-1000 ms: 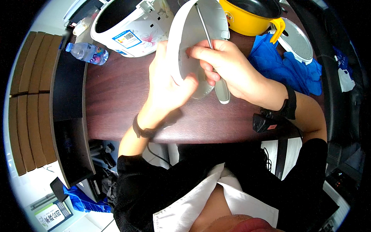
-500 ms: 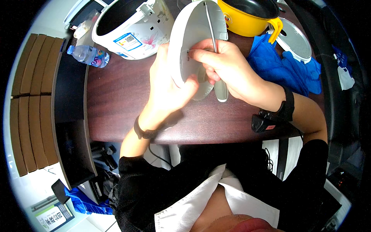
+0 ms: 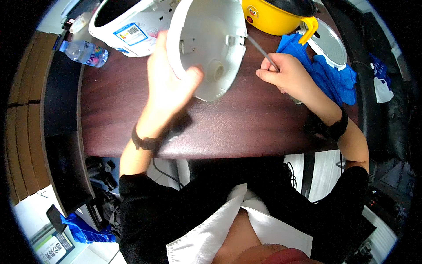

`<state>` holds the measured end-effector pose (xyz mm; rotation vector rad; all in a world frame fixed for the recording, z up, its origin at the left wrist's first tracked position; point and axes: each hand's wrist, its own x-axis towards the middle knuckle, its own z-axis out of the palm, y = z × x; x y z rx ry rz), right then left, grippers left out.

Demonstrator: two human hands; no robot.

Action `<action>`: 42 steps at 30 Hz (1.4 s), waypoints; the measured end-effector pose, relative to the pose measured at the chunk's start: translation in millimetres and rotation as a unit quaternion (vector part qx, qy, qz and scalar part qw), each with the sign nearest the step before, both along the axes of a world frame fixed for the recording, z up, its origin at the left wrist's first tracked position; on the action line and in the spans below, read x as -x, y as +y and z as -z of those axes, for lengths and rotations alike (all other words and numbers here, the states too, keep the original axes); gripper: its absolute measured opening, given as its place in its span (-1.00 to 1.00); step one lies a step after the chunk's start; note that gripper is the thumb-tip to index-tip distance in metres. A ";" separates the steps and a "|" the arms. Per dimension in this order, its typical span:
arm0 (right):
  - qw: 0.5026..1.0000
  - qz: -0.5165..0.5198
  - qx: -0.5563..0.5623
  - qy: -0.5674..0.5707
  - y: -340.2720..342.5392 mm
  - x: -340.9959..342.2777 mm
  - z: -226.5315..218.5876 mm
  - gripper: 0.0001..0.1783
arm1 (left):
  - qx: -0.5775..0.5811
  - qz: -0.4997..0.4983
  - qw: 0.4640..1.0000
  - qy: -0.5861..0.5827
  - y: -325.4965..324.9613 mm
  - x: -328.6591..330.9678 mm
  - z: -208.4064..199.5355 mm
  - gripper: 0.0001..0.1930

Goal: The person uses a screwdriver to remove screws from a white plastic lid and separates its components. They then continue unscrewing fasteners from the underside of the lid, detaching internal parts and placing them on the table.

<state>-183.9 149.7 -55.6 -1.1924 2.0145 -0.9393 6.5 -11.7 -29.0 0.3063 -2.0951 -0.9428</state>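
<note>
At the desk's far edge, the left hand grasps a tilted white appliance shell while the right hand's fingers pinch a screwdriver.

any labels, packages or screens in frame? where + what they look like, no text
Rectangular sticker label: side of the white cooker body, top left; white with blue and yellow bands.
Wrapper on the clear plastic bottle: lying at the table's far left edge; blue with pink and purple patches.
Small printed box or card: floor, bottom left; white and green, too small to tell more.
No screens visible.
</note>
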 end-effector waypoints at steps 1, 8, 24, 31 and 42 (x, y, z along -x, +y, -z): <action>0.998 -0.019 -0.009 0.061 5.0 8.4 8.9 -0.76 | 0.006 -0.003 1.000 0.000 -2.2 0.5 1.0 -0.54; 0.997 0.029 -0.050 0.048 -0.2 24.3 16.2 -0.80 | 0.035 -0.026 0.999 0.004 -10.1 -1.2 -1.0 -0.54; 0.944 -0.117 0.009 -0.309 -2.0 -26.3 -12.6 -0.59 | -0.016 0.001 1.000 -0.020 -20.8 -5.9 -2.6 -0.55; 0.993 0.009 -0.001 0.115 0.3 5.8 11.6 -0.66 | -0.074 -0.006 0.997 -0.005 -41.9 -35.8 -8.4 -0.40; 0.986 -0.061 -0.042 0.151 -20.3 10.4 28.9 -0.76 | -0.143 -0.071 0.983 0.086 -43.3 -58.3 -20.1 -0.39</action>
